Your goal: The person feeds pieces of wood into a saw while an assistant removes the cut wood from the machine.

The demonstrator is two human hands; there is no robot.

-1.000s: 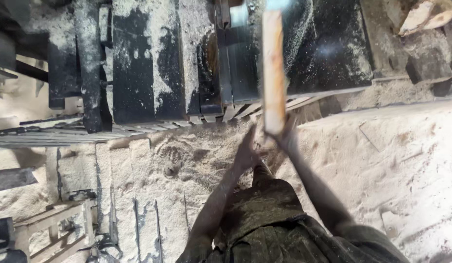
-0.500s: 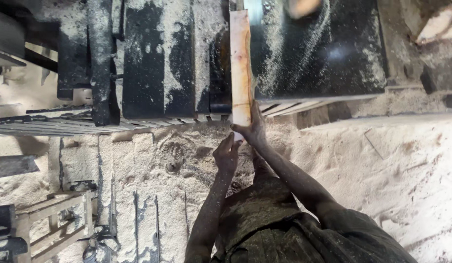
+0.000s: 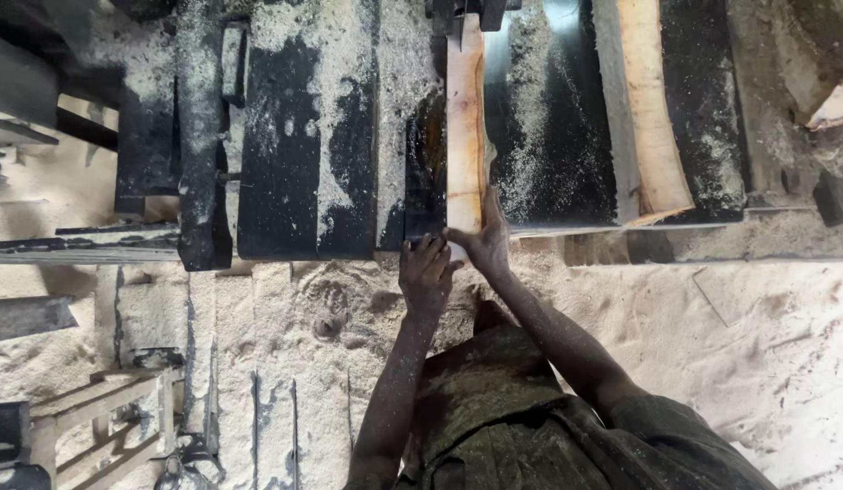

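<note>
Now, left to right:
Change vs earlier: plank (image 3: 464,136) sits further left in view and lies flatter on the tabletop (image 3: 294,181) than a second ago, when it stood higher over the edge; both hands have come up to its near end; a second slab (image 3: 653,118) has come into view on the right.
Floor (image 3: 730,345): pale sawdust, thick and lumpy, footprints and ruts pressed in.
Wooden frame (image 3: 104,417): bottom left, light timber rails, dusted with sawdust.
Tabletop: black metal, flat plates split by long gaps, streaked with sawdust drifts, front edge straight.
Left hand (image 3: 426,272): at the tabletop's front edge, just below the plank's near end; fingers (image 3: 431,247) curled, knuckles up; cannot tell if they grip anything.
Plank: narrow, long, fresh-cut pale orange wood, smooth sawn face, runs away from the person along a gap in the tabletop; far end under a dark machine part (image 3: 467,11).
Right hand (image 3: 487,240): pressed on the plank's near end, fingers spread flat against the right corner, thumb toward the left hand; holding it by pressure, not wrapped round.
Second slab: wider, curved, same orange wood, grey bark-like edge on its left, lying on the tabletop well apart from the hands.
Clothing (image 3: 494,408): dark olive fabric, dusty, wrinkled.
</note>
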